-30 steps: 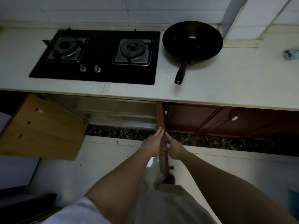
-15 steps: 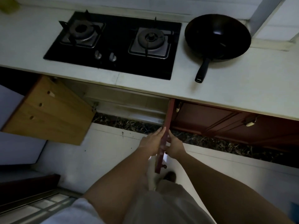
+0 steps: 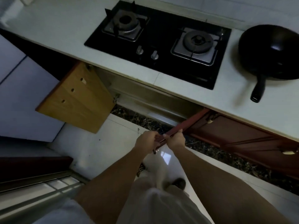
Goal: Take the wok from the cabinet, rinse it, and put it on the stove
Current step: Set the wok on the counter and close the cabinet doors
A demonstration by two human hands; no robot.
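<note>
While both forearms reach forward over light shorts, left hand and right hand clasp near edge of red-brown cabinet door, one each side, fingers curled round it. Door seen edge-on, swung out from under surface. Left of it, second door hangs open, pale wood inner face showing. Farther: white surface carries black two-burner gas stove. Black wok sits on surface just right of stove, off burners, handle pointing near.
</note>
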